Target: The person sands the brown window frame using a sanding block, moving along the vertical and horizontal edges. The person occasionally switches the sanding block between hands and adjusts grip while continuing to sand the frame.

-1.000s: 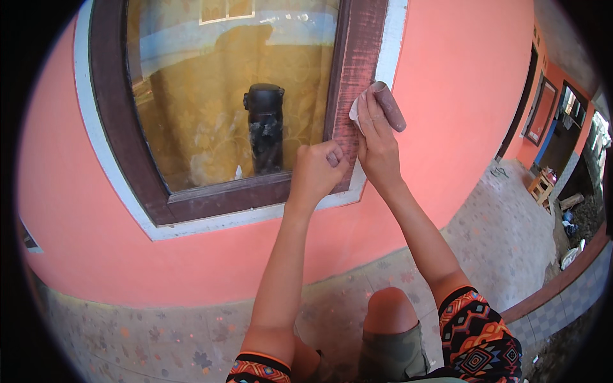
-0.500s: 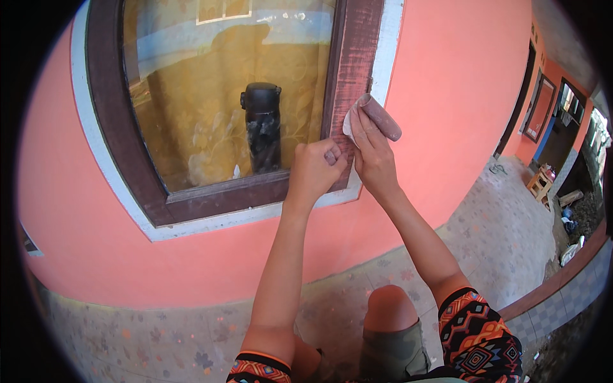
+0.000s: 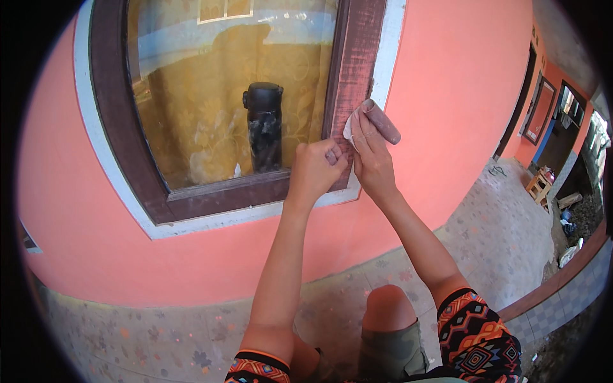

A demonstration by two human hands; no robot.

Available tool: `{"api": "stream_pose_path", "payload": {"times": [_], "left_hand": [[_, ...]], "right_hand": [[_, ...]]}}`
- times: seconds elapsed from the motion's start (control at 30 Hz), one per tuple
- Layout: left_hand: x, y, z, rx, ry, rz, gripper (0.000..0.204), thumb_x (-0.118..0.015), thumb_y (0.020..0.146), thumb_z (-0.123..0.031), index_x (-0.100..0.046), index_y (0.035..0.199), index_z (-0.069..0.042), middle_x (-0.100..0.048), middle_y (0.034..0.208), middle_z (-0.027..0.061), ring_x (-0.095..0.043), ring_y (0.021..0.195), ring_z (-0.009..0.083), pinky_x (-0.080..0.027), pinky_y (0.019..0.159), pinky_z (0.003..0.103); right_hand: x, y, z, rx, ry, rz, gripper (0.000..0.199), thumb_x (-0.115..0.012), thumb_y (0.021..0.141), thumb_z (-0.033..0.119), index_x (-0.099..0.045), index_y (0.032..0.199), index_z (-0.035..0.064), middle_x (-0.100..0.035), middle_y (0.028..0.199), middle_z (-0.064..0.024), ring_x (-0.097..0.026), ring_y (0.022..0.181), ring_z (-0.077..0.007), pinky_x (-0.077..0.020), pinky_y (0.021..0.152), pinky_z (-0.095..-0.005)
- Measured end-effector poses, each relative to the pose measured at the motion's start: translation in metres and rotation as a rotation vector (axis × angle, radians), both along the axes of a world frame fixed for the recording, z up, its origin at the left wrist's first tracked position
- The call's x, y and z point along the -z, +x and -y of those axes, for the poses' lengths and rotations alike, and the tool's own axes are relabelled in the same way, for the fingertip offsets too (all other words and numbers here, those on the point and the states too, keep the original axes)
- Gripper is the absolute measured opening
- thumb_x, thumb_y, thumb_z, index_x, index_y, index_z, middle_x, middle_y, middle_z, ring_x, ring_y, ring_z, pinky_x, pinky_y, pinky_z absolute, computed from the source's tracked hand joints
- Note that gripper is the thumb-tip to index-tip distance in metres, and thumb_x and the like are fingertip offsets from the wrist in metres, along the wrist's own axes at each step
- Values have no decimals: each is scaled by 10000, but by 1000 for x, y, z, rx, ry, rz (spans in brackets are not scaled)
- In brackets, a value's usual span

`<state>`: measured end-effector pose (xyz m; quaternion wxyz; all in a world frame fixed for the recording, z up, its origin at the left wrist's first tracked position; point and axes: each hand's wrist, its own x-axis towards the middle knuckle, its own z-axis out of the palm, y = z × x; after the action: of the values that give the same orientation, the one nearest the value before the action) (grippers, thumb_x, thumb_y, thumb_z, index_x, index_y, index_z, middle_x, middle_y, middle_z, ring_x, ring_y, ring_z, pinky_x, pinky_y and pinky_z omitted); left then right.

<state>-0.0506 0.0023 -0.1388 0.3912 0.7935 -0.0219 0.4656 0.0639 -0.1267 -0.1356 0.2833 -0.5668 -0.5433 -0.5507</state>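
Note:
A dark brown wooden window frame (image 3: 355, 70) with a white border is set in a salmon wall. My right hand (image 3: 370, 153) presses a folded sheet of sandpaper (image 3: 383, 120) flat against the frame's right upright, low down near the corner. My left hand (image 3: 316, 169) is closed into a fist beside it, its knuckles resting on the same upright at the lower right corner. I cannot tell if the left fist holds anything. The wood under the sandpaper looks scuffed and paler than the rest.
A black bottle (image 3: 264, 124) stands on the sill behind the glass, before a yellow curtain (image 3: 211, 108). My knee (image 3: 388, 313) is bent below the wall. A patterned tile floor (image 3: 498, 236) runs right toward doorways and a small wooden stool (image 3: 537, 186).
My right hand has slid the sandpaper down the right upright of the frame, closer to the left fist. The left hand has stayed at the lower corner.

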Motion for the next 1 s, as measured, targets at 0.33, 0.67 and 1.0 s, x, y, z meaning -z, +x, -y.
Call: {"api": "stream_pose_path", "payload": {"times": [0.33,0.67,1.0], "left_hand": [[2,2,-1,-2,-5,11,63,-790,800,-24,-739,794,13,-713,680,158,-712,619,244,-562,648,350],[3,4,-1,7,-15,41,65,-791,798,-25,-741,797,16,-707,682,166,-708,620,253,-561,646,355],[1,2,-1,19,-4,34,75,-798,798,-33,-746,810,21,-727,713,199,-751,655,308,-580,657,380]], "right_hand": [[-21,2,-4,44,23,-90,703,-633,907,-135,-522,1587,6,-543,1626,-189,-579,1439,-396,-580,1084,-458],[-28,1,-6,19,90,-103,687,-627,906,-152,-544,1568,10,-546,1619,-205,-618,1387,-383,-598,1050,-455],[-28,4,-6,28,7,12,693,-609,905,-158,-557,1569,36,-486,1667,-210,-558,1459,-386,-594,1046,-461]]}}
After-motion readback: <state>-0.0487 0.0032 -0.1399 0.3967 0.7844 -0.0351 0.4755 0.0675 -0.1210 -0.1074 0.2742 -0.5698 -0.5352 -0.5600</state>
